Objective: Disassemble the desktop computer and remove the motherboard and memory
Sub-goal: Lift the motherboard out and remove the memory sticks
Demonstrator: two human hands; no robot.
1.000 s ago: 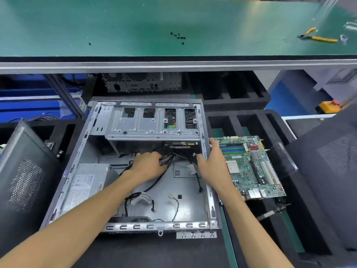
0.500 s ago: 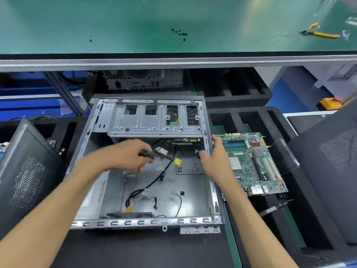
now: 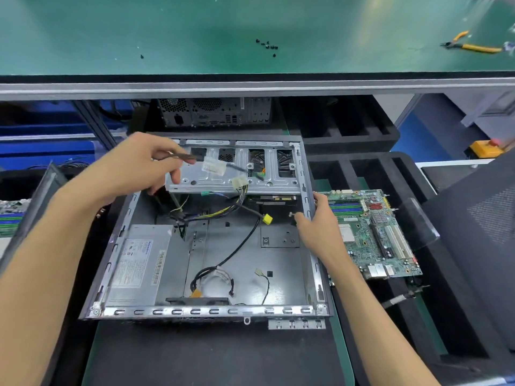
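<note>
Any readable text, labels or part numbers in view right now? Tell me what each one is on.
None can be read.
Power supply labels: print too small and blurred.
White cable connector tag: blurred.
Motherboard markings: too small.
Rear panel of the other computer: no legible text.

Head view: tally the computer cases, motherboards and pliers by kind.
Computer cases: 2, the open case and a closed case behind it.
Motherboards: 2, one right of the open case, one cut off at the left edge.
Pliers: 1.
Total: 5.
</note>
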